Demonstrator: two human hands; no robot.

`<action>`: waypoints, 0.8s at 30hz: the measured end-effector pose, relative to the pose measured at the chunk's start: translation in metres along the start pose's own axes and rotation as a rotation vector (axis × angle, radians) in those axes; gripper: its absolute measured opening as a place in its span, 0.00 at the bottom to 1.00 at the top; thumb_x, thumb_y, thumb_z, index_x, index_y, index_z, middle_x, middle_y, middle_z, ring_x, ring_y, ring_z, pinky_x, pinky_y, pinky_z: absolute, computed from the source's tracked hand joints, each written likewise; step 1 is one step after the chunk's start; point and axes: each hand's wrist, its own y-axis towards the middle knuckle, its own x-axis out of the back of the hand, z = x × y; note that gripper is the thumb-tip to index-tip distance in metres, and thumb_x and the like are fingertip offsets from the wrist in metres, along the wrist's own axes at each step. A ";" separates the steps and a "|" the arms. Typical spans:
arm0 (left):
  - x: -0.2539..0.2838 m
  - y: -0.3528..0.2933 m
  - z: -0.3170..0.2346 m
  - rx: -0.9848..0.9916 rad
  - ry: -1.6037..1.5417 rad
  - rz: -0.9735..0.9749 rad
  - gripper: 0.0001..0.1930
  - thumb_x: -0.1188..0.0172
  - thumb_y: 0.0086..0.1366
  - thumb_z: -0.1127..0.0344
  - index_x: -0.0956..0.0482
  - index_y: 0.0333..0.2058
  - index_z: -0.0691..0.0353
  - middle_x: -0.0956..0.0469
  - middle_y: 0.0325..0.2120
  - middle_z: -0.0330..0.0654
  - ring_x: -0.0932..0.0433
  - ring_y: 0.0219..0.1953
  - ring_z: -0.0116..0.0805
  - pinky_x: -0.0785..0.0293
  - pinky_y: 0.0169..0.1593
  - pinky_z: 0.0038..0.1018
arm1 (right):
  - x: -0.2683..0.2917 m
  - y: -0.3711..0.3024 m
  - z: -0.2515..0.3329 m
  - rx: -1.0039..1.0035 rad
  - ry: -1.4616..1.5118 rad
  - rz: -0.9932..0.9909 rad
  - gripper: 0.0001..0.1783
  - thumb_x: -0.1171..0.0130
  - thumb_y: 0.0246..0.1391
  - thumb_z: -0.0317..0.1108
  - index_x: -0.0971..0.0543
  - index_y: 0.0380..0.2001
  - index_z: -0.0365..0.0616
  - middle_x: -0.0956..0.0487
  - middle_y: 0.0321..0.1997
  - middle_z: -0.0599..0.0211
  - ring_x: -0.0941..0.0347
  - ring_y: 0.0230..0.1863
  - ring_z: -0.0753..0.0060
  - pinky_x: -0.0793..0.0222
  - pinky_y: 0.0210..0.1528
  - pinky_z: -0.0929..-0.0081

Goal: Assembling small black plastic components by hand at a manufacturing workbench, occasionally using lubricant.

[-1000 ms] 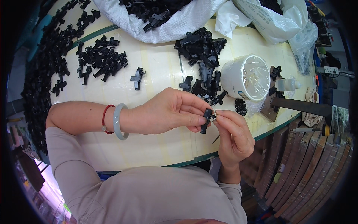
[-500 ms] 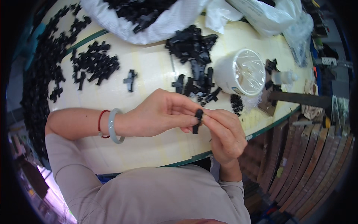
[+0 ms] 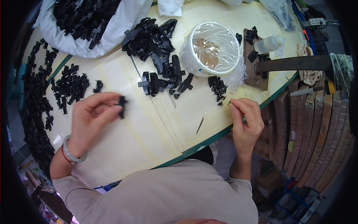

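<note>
My left hand (image 3: 89, 121), over the left half of the table, pinches a small black plastic part (image 3: 122, 107) between thumb and fingers. Just beyond it lies a similar black part (image 3: 98, 86), with a pile of such parts (image 3: 71, 86) to its left. My right hand (image 3: 248, 121) is at the table's right front edge, thumb and forefinger pressed together. Anything between those fingertips is too small to make out. Close to them is a little heap of tiny black pieces (image 3: 217, 89). Larger black cross-shaped parts (image 3: 160, 80) lie in the middle.
A white bucket (image 3: 188, 56) lined with clear plastic stands beyond the heap. At the back left is a white woven sack (image 3: 126, 22) full of black parts. A dark bar (image 3: 294, 63), a small bottle (image 3: 266, 44) and a thin sliver (image 3: 200, 125) are on the right.
My hands have parted: the left has moved left with the black plastic part, the right toward the tiny pieces. The view has shifted, so the table's contents appear displaced.
</note>
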 end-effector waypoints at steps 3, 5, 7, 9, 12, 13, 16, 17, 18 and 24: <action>0.018 -0.009 0.007 -0.028 0.090 -0.160 0.14 0.41 0.57 0.79 0.25 0.44 0.70 0.24 0.33 0.39 0.24 0.30 0.19 0.26 0.35 0.14 | -0.006 -0.002 0.002 -0.062 0.050 0.063 0.09 0.35 0.40 0.20 0.21 0.29 0.38 0.24 0.30 0.61 0.28 0.30 0.62 0.32 0.33 0.72; 0.021 -0.015 0.004 -0.011 0.134 -0.212 0.15 0.41 0.57 0.79 0.26 0.44 0.70 0.25 0.32 0.40 0.23 0.29 0.21 0.26 0.34 0.14 | -0.009 -0.001 0.003 -0.055 0.052 0.086 0.09 0.35 0.40 0.20 0.21 0.29 0.37 0.24 0.30 0.61 0.28 0.30 0.62 0.32 0.33 0.72; 0.020 -0.019 -0.002 -0.096 0.257 -0.222 0.15 0.40 0.56 0.79 0.25 0.43 0.70 0.25 0.31 0.40 0.22 0.28 0.23 0.25 0.32 0.15 | -0.015 -0.001 0.004 -0.041 0.034 0.095 0.08 0.37 0.40 0.19 0.21 0.28 0.37 0.25 0.29 0.60 0.27 0.30 0.61 0.31 0.33 0.71; 0.017 -0.014 -0.013 -0.232 0.517 -0.224 0.13 0.37 0.54 0.77 0.23 0.39 0.69 0.25 0.30 0.42 0.23 0.25 0.24 0.28 0.25 0.16 | -0.010 -0.005 0.008 -0.082 0.035 0.096 0.07 0.37 0.42 0.19 0.22 0.28 0.35 0.24 0.31 0.59 0.26 0.32 0.64 0.30 0.34 0.73; 0.006 -0.011 -0.032 -0.516 0.733 -0.285 0.14 0.34 0.51 0.73 0.22 0.38 0.66 0.25 0.28 0.42 0.26 0.22 0.28 0.31 0.22 0.20 | -0.009 -0.013 0.006 -0.141 0.113 -0.004 0.08 0.39 0.45 0.18 0.22 0.32 0.33 0.22 0.34 0.58 0.24 0.34 0.69 0.28 0.36 0.76; 0.002 -0.009 -0.035 -0.500 0.740 -0.312 0.14 0.34 0.51 0.73 0.22 0.38 0.66 0.25 0.28 0.42 0.26 0.22 0.28 0.31 0.22 0.20 | -0.010 -0.016 0.006 -0.123 0.133 0.010 0.08 0.39 0.45 0.18 0.22 0.32 0.33 0.22 0.34 0.58 0.24 0.34 0.69 0.28 0.36 0.76; -0.007 0.012 -0.038 -0.700 0.789 -0.167 0.15 0.34 0.50 0.72 0.23 0.39 0.65 0.25 0.31 0.42 0.27 0.28 0.32 0.31 0.26 0.22 | -0.013 -0.017 0.012 -0.282 0.547 0.032 0.09 0.43 0.49 0.18 0.24 0.37 0.31 0.22 0.37 0.56 0.24 0.33 0.74 0.25 0.38 0.79; -0.012 0.022 -0.035 -0.745 0.796 -0.139 0.17 0.33 0.50 0.70 0.23 0.39 0.64 0.26 0.31 0.43 0.27 0.30 0.35 0.30 0.30 0.25 | -0.012 -0.016 0.017 -0.268 0.542 0.033 0.09 0.43 0.49 0.18 0.24 0.37 0.31 0.22 0.37 0.56 0.24 0.33 0.74 0.25 0.38 0.79; -0.017 0.029 -0.032 -0.789 0.807 -0.103 0.18 0.32 0.49 0.67 0.23 0.40 0.64 0.27 0.32 0.43 0.28 0.32 0.38 0.30 0.33 0.27 | -0.011 -0.016 0.018 -0.322 0.614 0.049 0.08 0.44 0.50 0.17 0.24 0.36 0.30 0.22 0.38 0.54 0.24 0.33 0.73 0.25 0.38 0.79; -0.032 0.044 -0.027 -0.695 0.711 0.000 0.20 0.31 0.48 0.67 0.25 0.40 0.63 0.29 0.33 0.42 0.28 0.32 0.38 0.29 0.35 0.27 | -0.014 -0.013 0.013 -0.406 1.031 0.085 0.08 0.48 0.51 0.16 0.25 0.37 0.29 0.25 0.42 0.51 0.23 0.35 0.68 0.24 0.39 0.77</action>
